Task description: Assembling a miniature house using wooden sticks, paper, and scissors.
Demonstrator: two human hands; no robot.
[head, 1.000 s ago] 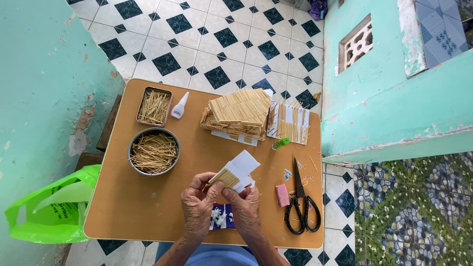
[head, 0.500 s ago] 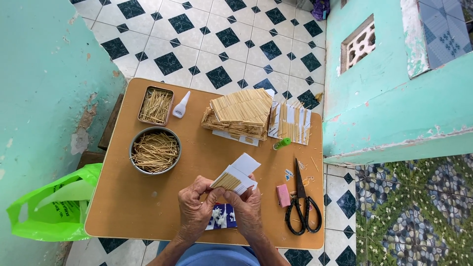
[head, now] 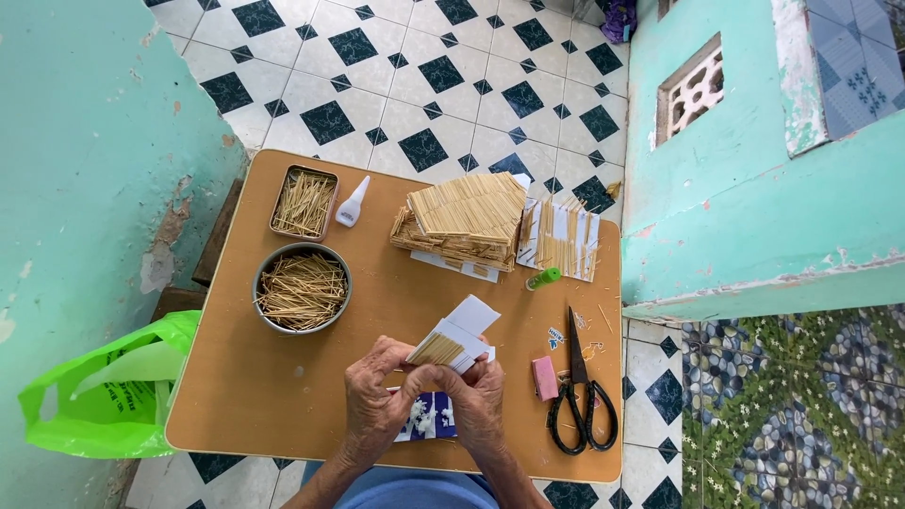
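Observation:
Both my hands meet over the near edge of the tan table [head: 245, 396]. My left hand [head: 375, 401] and my right hand [head: 479, 401] together pinch a small white card [head: 462, 330] with thin wooden sticks lined up on its near end. Under my hands lies a blue card with white blobs [head: 429, 417]. A round metal bowl of loose sticks [head: 302, 287] stands to the left, and a rectangular tin of sticks [head: 304, 202] sits beyond it.
A stack of stick-covered panels [head: 464, 219] and more panels on white cards [head: 563, 238] lie at the far side. A white glue bottle [head: 353, 204], green cap [head: 543, 278], pink eraser [head: 545, 377] and black scissors [head: 583, 391] are nearby. A green plastic bag [head: 113, 396] hangs left.
My hands have shifted slightly and turned the white card a little; the sticks on it stay in my fingers. Nothing else on the table moved.

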